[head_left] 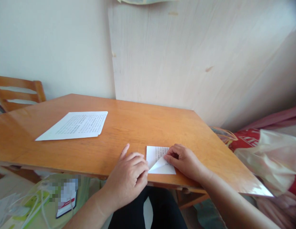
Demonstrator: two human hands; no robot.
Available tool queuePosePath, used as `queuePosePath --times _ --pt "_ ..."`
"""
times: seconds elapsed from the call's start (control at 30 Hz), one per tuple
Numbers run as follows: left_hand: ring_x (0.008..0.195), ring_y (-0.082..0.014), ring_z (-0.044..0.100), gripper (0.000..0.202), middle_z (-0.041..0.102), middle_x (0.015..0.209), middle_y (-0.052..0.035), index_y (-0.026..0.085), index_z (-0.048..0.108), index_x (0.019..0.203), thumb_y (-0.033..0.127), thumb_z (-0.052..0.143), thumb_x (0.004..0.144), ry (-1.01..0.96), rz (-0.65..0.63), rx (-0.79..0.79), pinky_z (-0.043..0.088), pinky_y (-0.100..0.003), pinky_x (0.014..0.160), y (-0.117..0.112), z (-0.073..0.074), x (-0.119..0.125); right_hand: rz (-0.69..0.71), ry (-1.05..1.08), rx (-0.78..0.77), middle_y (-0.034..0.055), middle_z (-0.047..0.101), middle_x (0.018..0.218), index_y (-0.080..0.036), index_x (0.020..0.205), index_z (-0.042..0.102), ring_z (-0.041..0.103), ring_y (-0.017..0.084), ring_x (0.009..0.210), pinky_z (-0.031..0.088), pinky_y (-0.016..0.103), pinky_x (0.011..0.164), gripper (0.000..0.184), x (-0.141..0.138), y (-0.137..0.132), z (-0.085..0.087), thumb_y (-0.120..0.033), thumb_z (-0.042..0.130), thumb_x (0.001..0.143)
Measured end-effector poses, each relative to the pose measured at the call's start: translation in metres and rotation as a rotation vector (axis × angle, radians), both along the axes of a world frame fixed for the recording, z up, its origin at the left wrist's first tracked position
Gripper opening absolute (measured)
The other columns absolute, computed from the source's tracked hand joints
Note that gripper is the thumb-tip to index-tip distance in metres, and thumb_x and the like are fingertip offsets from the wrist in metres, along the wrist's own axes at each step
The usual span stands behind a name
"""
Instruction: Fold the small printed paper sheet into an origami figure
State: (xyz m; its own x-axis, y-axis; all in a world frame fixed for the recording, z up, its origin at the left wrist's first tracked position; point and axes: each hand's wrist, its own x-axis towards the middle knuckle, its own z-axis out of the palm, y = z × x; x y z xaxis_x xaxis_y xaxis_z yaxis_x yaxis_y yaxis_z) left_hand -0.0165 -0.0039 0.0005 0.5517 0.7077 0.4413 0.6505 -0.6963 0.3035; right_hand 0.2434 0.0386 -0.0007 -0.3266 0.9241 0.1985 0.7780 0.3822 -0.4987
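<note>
A small folded piece of printed white paper (pixel 158 159) lies near the front edge of an orange wooden table (pixel 129 127). My right hand (pixel 185 160) has its fingers curled together and presses a fold on the paper's right side. My left hand (pixel 129 173) rests on the table at the paper's left edge, fingers curled and touching the paper, thumb stretched out.
A flat printed sheet (pixel 75 125) lies at the table's left. A wooden chair (pixel 17 92) stands at far left. A pale wooden board (pixel 186 57) leans on the wall behind. Plastic bags (pixel 267 152) sit to the right. A green bag with cables (pixel 43 200) lies below left.
</note>
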Motion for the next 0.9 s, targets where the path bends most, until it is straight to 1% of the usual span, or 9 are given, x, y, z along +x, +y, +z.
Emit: queuePosePath --times 0.1,0.17,0.27,0.37,0.43,0.53,0.7,0.8,0.9 --pt "0.102 -0.0170 0.060 0.017 0.067 0.090 0.0047 0.023 0.059 0.079 0.009 0.053 0.087 -0.010 -0.002 0.017 0.008 -0.056 0.122 -0.0005 -0.0031 -0.0008 -0.012 -0.007 0.004 0.0036 0.065 0.082 -0.021 0.080 0.068 0.058 0.018 0.076 0.043 0.031 0.071 0.014 -0.0006 -0.0016 0.0005 -0.028 0.064 0.091" --pt "0.103 -0.0179 0.060 0.016 0.068 0.090 0.0035 0.024 0.060 0.083 0.010 0.053 0.088 -0.014 0.002 0.027 0.009 -0.056 0.122 -0.0007 -0.0040 -0.0010 -0.015 -0.010 0.010 0.0034 0.065 0.083 -0.021 0.080 0.068 0.059 0.018 0.077 0.043 0.031 0.072 0.014 -0.0002 -0.0017 -0.0003 -0.029 0.064 0.091" --pt "0.105 -0.0191 0.060 0.016 0.068 0.093 0.0016 0.025 0.063 0.096 0.014 0.052 0.090 -0.015 -0.004 0.029 0.009 -0.058 0.122 -0.0011 -0.0032 -0.0011 -0.015 -0.007 0.016 0.0034 0.066 0.082 -0.021 0.079 0.067 0.059 0.018 0.077 0.044 0.032 0.072 0.014 0.0009 -0.0006 -0.0029 -0.029 0.064 0.091" --pt "0.104 -0.0198 0.061 0.021 0.069 0.097 0.0012 0.028 0.064 0.106 0.018 0.053 0.092 -0.007 -0.035 0.036 0.006 -0.062 0.122 -0.0018 -0.0017 -0.0015 -0.012 0.001 0.020 0.0035 0.066 0.082 -0.021 0.079 0.066 0.059 0.018 0.077 0.044 0.032 0.072 0.014 0.0017 -0.0002 -0.0049 -0.029 0.064 0.091" --pt "0.105 -0.0202 0.061 0.020 0.069 0.097 0.0015 0.030 0.066 0.106 0.021 0.053 0.094 0.005 -0.048 0.048 0.003 -0.064 0.121 -0.0024 -0.0010 -0.0020 -0.011 0.007 0.024 0.0033 0.065 0.082 -0.021 0.080 0.066 0.059 0.018 0.076 0.044 0.032 0.072 0.014 0.0019 -0.0009 -0.0051 -0.028 0.064 0.091" --pt "0.106 -0.0207 0.061 0.017 0.069 0.097 0.0014 0.031 0.068 0.102 0.025 0.054 0.095 0.025 -0.055 0.060 0.000 -0.066 0.121 -0.0034 -0.0003 -0.0029 -0.003 0.016 0.026 0.0029 0.065 0.081 -0.022 0.079 0.066 0.058 0.018 0.076 0.044 0.032 0.070 0.013 0.0017 -0.0031 -0.0044 -0.026 0.064 0.091" --pt "0.106 -0.0212 0.062 0.014 0.069 0.097 0.0013 0.031 0.070 0.097 0.026 0.058 0.092 0.024 -0.063 0.061 0.002 -0.067 0.121 -0.0050 0.0014 -0.0039 0.016 0.035 0.039 0.0028 0.065 0.081 -0.022 0.079 0.064 0.058 0.018 0.076 0.044 0.032 0.070 0.012 0.0014 -0.0058 -0.0031 -0.021 0.063 0.091" --pt "0.105 -0.0217 0.063 0.016 0.070 0.097 0.0013 0.032 0.070 0.101 0.026 0.060 0.090 0.016 -0.053 0.058 0.004 -0.067 0.121 -0.0055 0.0005 -0.0039 0.021 0.035 0.036 0.0026 0.065 0.081 -0.022 0.078 0.064 0.059 0.018 0.077 0.045 0.032 0.071 0.013 0.0021 -0.0066 -0.0033 -0.019 0.062 0.090" --pt "0.106 -0.0227 0.063 0.022 0.071 0.099 0.0004 0.032 0.069 0.110 0.027 0.061 0.090 -0.005 -0.052 0.077 0.004 -0.066 0.122 -0.0051 -0.0025 -0.0035 0.011 0.027 0.026 0.0027 0.065 0.081 -0.023 0.077 0.063 0.059 0.019 0.078 0.045 0.033 0.070 0.013 0.0027 -0.0073 -0.0037 -0.019 0.062 0.090"
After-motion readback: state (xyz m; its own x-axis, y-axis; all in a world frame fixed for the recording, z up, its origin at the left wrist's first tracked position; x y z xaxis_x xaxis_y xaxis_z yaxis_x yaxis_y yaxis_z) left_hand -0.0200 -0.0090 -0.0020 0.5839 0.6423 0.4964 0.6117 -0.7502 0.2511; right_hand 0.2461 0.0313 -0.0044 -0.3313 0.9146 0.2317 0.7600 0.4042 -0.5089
